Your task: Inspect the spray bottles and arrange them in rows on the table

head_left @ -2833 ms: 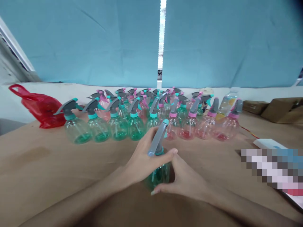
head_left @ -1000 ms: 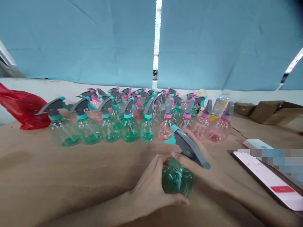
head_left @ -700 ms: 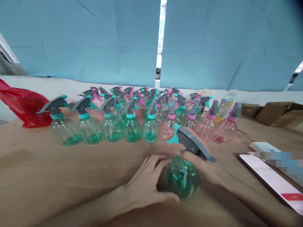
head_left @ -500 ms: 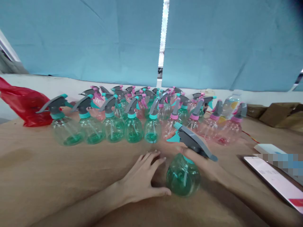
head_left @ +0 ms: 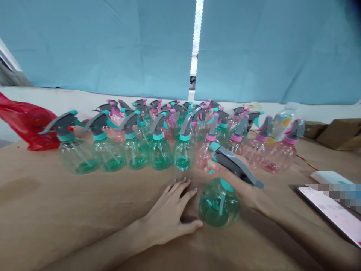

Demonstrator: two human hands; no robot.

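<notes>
My right hand (head_left: pixel 234 177) is wrapped round the neck and trigger of a green spray bottle (head_left: pixel 218 207) with a grey and turquoise spray head. The bottle leans slightly, its nozzle pointing left and away from me; whether its base touches the table cannot be made out. Just left of it, my left hand (head_left: pixel 172 210) lies flat on the table with its fingers spread, holding nothing. Beyond my hands stands a front row of spray bottles, green ones (head_left: pixel 160 154) with turquoise collars on the left and pink ones (head_left: pixel 258 150) on the right.
More spray bottles crowd behind the front row. A red plastic bag (head_left: pixel 36 124) lies at the far left. On the right are a phone (head_left: pixel 329 210), a white box (head_left: pixel 329 177), a clear bottle (head_left: pixel 284 116) and brown cardboard boxes (head_left: pixel 338 133). A blue curtain hangs behind.
My right forefinger has come round the trigger of the spray bottle, which has risen slightly. My left hand has stayed in place. The view has shifted a little.
</notes>
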